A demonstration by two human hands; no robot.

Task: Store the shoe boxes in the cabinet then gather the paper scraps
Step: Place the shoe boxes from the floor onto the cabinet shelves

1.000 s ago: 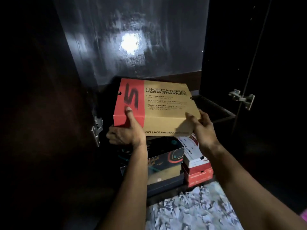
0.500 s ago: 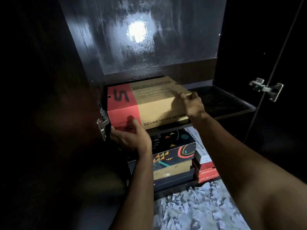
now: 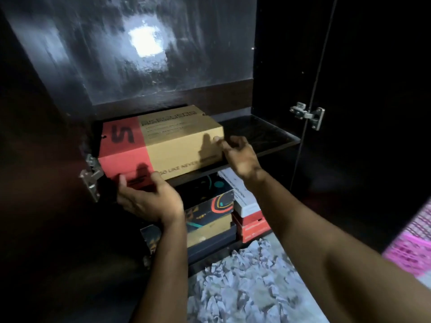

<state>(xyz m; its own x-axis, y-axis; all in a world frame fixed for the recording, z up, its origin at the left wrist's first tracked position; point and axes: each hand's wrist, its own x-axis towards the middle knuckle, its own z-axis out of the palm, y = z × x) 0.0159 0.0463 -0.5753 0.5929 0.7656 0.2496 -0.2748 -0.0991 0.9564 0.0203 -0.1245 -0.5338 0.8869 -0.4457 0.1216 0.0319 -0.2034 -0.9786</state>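
A tan and red shoe box (image 3: pixel 177 145) lies flat on the dark cabinet's upper shelf (image 3: pixel 263 136), at its left side. My left hand (image 3: pixel 149 201) is cupped under the box's red front corner, fingers apart, tips touching its lower edge. My right hand (image 3: pixel 240 155) is spread, its fingertips at the box's right front corner. Below the shelf sit a black patterned box (image 3: pixel 210 206), a white and red box (image 3: pixel 247 206) and an orange-red box (image 3: pixel 254 229). White paper scraps (image 3: pixel 245 283) cover the floor in front.
The right cabinet door (image 3: pixel 373 113) stands wide, with a metal hinge (image 3: pixel 307 114) on its edge. Another hinge (image 3: pixel 92 173) juts out at the left, close to my left hand. A pink plastic basket (image 3: pixel 410 248) sits at the right edge.
The box went from held in the air onto the shelf and slid further back. My right hand came off its top to the right corner; my left hand loosened at the front edge.
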